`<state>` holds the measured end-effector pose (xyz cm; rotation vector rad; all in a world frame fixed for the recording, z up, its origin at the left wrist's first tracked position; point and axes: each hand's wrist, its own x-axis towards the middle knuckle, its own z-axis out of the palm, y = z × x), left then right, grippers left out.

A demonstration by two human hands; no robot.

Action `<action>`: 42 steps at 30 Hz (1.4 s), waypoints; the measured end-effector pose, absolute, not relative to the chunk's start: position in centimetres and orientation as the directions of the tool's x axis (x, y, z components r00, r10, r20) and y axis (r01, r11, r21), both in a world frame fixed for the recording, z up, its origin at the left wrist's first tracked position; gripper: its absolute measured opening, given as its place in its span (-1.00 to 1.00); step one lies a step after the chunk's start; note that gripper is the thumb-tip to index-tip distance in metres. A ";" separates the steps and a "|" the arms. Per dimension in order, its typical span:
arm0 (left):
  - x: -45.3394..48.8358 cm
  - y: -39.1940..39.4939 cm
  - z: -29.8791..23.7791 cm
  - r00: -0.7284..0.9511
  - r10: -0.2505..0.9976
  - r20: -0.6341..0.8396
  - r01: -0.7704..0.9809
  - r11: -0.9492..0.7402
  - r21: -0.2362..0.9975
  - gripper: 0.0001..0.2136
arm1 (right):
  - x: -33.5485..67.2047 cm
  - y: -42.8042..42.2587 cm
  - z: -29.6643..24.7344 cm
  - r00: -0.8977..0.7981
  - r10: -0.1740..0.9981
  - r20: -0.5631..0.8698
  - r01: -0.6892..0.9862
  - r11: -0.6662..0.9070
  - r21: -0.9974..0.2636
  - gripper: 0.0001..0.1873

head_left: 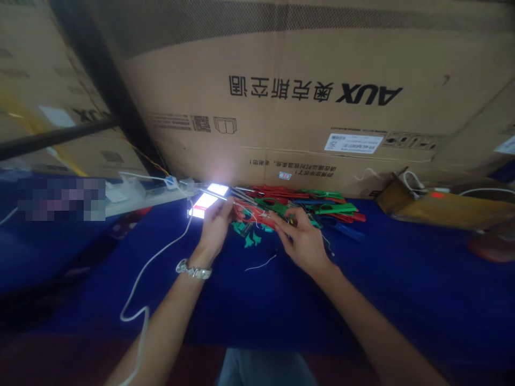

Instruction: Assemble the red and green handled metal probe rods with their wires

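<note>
Red tie (252,215) sits at frame centre above the blue table (402,279). A white cable (161,257) lies at left, then a lit phone (206,201). The left hand (215,225) appears curled on the strip's end and the right hand (303,241) pinches it before the coloured pile (325,206). Keeping it taut seems wise.

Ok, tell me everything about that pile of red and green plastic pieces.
The pile of red and green plastic pieces is a loose tangle of long flat strips, some with looped ends, lying on the blue cloth at the foot of the cardboard box. At its near edge lie scattered small green bits. The right hand touches its near side; the left hand is at its left end. Finer detail is blurred.
</note>
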<state>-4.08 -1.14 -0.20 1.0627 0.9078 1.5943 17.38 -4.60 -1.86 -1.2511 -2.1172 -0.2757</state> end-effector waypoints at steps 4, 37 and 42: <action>-4.1 -1.1 -0.2 -0.146 0.965 0.219 -0.320 -0.256 0.912 -0.71 | 17.2 -4.7 -1.6 -0.343 0.707 0.618 0.839 0.527 -0.137 -0.55; -3.8 -1.2 -0.3 -0.144 0.971 0.193 -0.349 -0.232 0.908 -0.73 | 15.6 -4.0 -1.8 -0.094 0.988 0.119 -0.050 0.115 -0.992 -0.53; -3.7 -1.0 -0.7 -0.154 0.971 0.184 -0.335 -0.227 0.915 -0.66 | 15.9 -4.0 -1.8 -0.108 0.988 0.108 0.023 0.111 -0.994 -0.53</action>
